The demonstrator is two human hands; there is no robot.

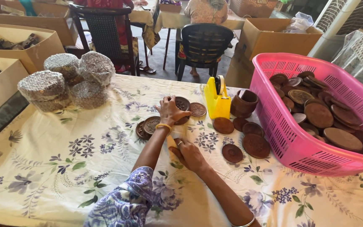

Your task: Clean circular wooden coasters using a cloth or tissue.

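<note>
Nearest the camera, a blue-and-white patterned sleeve [124, 204] covered the person's left upper arm, over a table [51, 168] spread with a cream cloth printed with purple flowers; behind it stood two dark chairs [204, 44], cardboard boxes [270, 35] and seated people, seen only in part; four foil-wrapped round bundles [66, 80] sat at the far left of the cloth, a pink plastic basket [293, 143] of brown discs at the right, a yellow tape dispenser [217, 101] and a brown wooden cup [243, 103] near the middle; the left hand [171, 111] reached forward, wrist bent, fingers curled around a dark carved disc [183, 108] that lay almost flat, its face upward and slightly tilted, being round, without a long axis; the right hand [190, 153] rested low on the cloth, fingers closed narrowly around a pale object that could not be made out; loose brown discs [255, 145] lay just right of it.
</note>
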